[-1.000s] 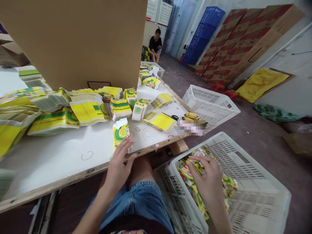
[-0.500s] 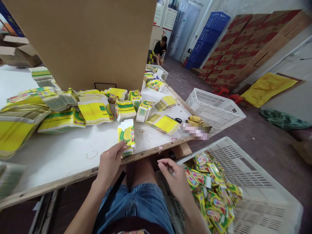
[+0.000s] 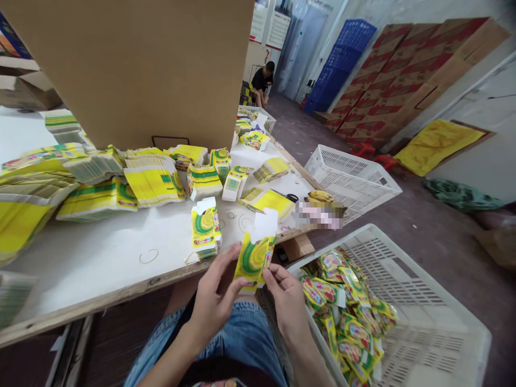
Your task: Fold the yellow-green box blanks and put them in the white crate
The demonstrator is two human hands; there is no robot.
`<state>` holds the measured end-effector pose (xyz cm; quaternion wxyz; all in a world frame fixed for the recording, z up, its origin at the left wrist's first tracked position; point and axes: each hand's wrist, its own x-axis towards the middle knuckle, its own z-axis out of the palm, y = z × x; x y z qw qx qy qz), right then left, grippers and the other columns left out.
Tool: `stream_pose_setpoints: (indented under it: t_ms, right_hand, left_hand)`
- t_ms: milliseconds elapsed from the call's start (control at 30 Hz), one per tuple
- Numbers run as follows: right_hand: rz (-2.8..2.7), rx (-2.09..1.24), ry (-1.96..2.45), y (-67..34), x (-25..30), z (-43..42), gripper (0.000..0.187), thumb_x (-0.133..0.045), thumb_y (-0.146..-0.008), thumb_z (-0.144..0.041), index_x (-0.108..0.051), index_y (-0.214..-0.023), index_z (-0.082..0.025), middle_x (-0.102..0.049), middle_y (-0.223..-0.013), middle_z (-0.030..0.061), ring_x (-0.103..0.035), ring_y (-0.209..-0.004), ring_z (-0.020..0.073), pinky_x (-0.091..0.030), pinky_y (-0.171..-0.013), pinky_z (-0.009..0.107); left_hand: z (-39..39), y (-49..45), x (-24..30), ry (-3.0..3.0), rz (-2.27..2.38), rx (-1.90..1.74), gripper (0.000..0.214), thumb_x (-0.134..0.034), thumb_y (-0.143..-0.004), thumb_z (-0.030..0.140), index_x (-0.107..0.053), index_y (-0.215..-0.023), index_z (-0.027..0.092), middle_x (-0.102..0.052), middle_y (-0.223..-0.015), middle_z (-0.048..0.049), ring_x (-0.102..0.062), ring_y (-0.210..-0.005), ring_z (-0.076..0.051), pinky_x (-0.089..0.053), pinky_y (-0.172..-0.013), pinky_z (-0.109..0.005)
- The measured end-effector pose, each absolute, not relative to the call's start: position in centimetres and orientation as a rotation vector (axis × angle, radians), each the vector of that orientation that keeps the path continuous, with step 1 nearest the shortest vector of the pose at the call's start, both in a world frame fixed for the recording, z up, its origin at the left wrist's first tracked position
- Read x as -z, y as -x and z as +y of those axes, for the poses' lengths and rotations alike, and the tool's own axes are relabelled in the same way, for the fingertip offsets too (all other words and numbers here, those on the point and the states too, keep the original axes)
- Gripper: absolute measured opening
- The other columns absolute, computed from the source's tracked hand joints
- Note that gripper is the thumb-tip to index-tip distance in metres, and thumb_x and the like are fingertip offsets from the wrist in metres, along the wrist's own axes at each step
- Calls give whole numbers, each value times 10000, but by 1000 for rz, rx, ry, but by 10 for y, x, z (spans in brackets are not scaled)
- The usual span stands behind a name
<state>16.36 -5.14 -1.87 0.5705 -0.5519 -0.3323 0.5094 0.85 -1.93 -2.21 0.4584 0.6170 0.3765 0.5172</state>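
A yellow and green flat carton [image 3: 252,258] with white end flaps is held up between both hands, above my lap and off the table's front edge. My left hand [image 3: 217,287] grips its left side, thumb across the lower front. On its lower right edge, my right hand [image 3: 284,293] pinches it between thumb and fingers. Left of it, a small stack of the same cartons [image 3: 205,226] lies at the edge of the white table [image 3: 161,236]. To my right, a white plastic crate [image 3: 427,322] holds many yellow-green filled packs [image 3: 352,328].
Bundles of flat cartons [image 3: 153,180] line the table before a large cardboard box [image 3: 141,70]. Scissors [image 3: 292,198] and bananas [image 3: 320,196] lie near the right corner. Another white crate [image 3: 355,172] stands beyond. A person [image 3: 263,83] sits at the back.
My left hand has lifted a carton off the small stack and brought it right, over my lap. My right hand has closed from a loose, empty pose onto the carton's edge.
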Motion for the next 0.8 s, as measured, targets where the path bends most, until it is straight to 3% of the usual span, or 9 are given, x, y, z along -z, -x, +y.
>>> stream_pose_setpoints:
  t_ms: [67,133,267,367,533,667,800]
  right_hand:
    - [-866,-1162,1352,-157,21,-54,269,-721,-822,-432,-695,-908,-178,-741,-810,52,-684,-750,207,-555,-759,347]
    - [-969,-953,1484,-151,22,-55,232,-714,-828,-375,-664,-957,-190,-731,-859,60,-664,-756,212,-547,-717,344]
    - [-1368,-449,1554,-150,20,-54,490,-696,-839,-222,-562,-1310,-232,-603,-1361,122,-563,-1161,288,-487,-957,449]
    - [-1654,-400,1515,-157,16,-54,586,-638,-880,-157,-479,-1428,-288,-501,-1497,85,-471,-1290,301,-413,-1055,498]
    - [-1781,-368,1592,-160,16,-56,617,-636,-868,-115,-475,-1431,-310,-490,-1511,74,-487,-1255,318,-389,-1046,516]
    - [-1789,-491,1565,-158,15,-57,530,-598,-846,-46,-539,-1316,-285,-607,-1359,70,-548,-1199,290,-420,-1012,470]
    - [-1626,-574,1541,-155,13,-56,418,-569,-786,3,-589,-1120,-247,-606,-1156,60,-576,-1119,245,-466,-981,384]
  left_hand:
    - [-19,-10,20,-1262,944,-1133,493,-646,-890,425,-619,-1309,168,-683,-1308,-144,-643,-1202,-310,-517,-1035,-433]
    - [-19,-12,20,-1126,905,-1007,529,-631,-872,527,-665,-1224,134,-748,-1158,-131,-707,-1035,-301,-562,-941,-421]
    - [-16,-12,24,-1075,879,-945,548,-657,-827,578,-700,-1136,127,-765,-1048,-106,-705,-909,-269,-571,-878,-404]
    - [-14,-9,23,-1141,900,-889,483,-653,-842,538,-714,-1094,131,-766,-995,-92,-689,-869,-251,-567,-854,-380]
    - [-13,-5,18,-1216,930,-806,387,-644,-855,453,-721,-1029,116,-749,-946,-90,-658,-879,-257,-557,-753,-323]
    - [-15,-3,17,-1254,960,-768,366,-639,-854,420,-714,-1011,98,-725,-855,-80,-628,-790,-228,-527,-701,-301]
    - [-16,-2,17,-1204,904,-731,407,-658,-838,486,-714,-975,107,-699,-793,-51,-605,-737,-193,-498,-687,-276]
